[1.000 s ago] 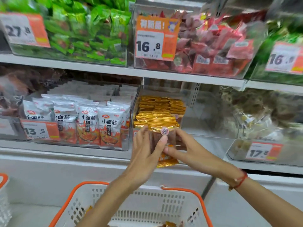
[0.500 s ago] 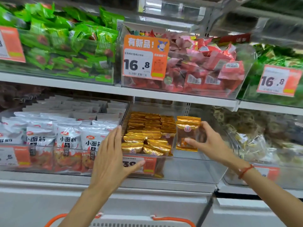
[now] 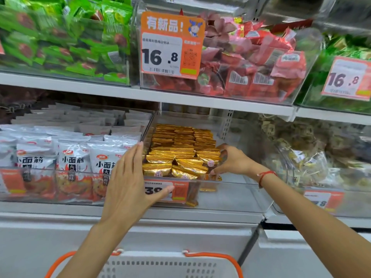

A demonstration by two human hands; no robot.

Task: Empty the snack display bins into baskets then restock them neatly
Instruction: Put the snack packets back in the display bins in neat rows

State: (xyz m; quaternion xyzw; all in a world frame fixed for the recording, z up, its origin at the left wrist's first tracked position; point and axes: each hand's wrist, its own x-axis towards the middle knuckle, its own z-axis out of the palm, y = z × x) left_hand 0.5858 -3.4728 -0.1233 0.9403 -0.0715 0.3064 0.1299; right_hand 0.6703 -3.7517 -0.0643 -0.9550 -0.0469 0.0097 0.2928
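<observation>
Head view: nearest, the basket [image 3: 172,263] sits below. The left hand [image 3: 128,177], fingers straight, steadies the clear bin [image 3: 230,194]; the right hand [image 3: 230,161] has carried its gold packet [image 3: 209,157] from mid-air into the front row, still pinching it, so restocking advances.

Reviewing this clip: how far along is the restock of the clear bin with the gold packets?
Done: the clear plastic bin holds neat rows of gold foil snack packets on its left side.
In hand: the right hand sets a packet against the front rows; the left hand lies flat on the bin's front corner.
Left: the bin's right half is bare. The white basket with orange handles waits below, contents hidden.
</observation>
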